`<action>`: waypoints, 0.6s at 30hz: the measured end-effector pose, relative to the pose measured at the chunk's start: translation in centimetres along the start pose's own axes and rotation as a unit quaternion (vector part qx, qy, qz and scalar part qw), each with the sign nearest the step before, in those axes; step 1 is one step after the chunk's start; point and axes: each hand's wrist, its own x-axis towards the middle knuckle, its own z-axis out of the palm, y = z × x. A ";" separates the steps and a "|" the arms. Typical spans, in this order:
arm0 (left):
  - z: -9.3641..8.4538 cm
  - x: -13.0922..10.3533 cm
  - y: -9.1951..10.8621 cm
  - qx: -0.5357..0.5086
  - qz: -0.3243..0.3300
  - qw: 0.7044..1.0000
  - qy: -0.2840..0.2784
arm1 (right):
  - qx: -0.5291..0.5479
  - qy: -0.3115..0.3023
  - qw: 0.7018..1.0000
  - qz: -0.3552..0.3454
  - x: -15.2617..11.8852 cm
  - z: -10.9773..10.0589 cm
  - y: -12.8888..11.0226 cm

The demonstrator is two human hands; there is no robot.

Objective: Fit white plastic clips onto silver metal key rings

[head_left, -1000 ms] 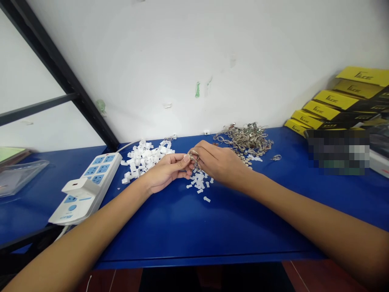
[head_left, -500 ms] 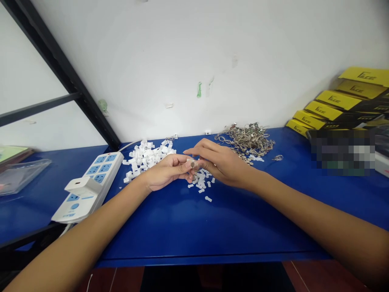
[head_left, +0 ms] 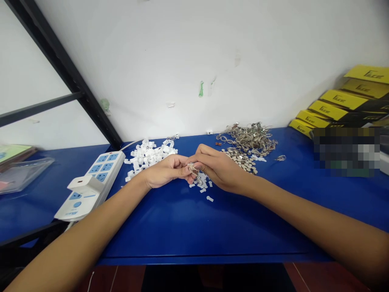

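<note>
My left hand (head_left: 168, 170) pinches a small bundle of thin wire (head_left: 193, 169) between thumb and fingers, over the middle of the blue table. My right hand (head_left: 219, 167) meets it there, its thumb and fingers closed on the same bundle. The fingers hide part of the bundle, so its exact form is unclear. Small flat white tabs (head_left: 209, 198) lie scattered under and in front of the hands. Just left of them is a heap of white plastic casings (head_left: 148, 152). Close beyond my right hand lie several round silvery discs like button cells (head_left: 245, 162).
A tangled pile of thin wires (head_left: 251, 138) lies at the wall, with one loose wire coil (head_left: 281, 158) to its right. On the left rests a white power strip (head_left: 113, 160) with a plugged-in adapter (head_left: 85, 184). Yellow and black boxes (head_left: 337, 97) are stacked at the right.
My right hand's raised fingers have curled down onto the wire bundle, and more of the bundle shows between the hands. The round discs are less covered by my right hand. The view has shifted slightly.
</note>
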 end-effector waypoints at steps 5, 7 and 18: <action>0.9 0.2 -0.2 -0.073 0.014 0.997 0.028 | -0.063 0.034 0.997 0.012 0.0 -0.2 0.1; 1.3 0.3 -0.2 -0.091 0.024 0.994 0.050 | -0.104 0.039 0.994 0.018 0.1 -0.4 0.1; 1.1 0.5 -0.3 -0.054 0.031 0.992 0.106 | -0.255 0.071 0.964 -0.035 0.4 -0.8 -0.7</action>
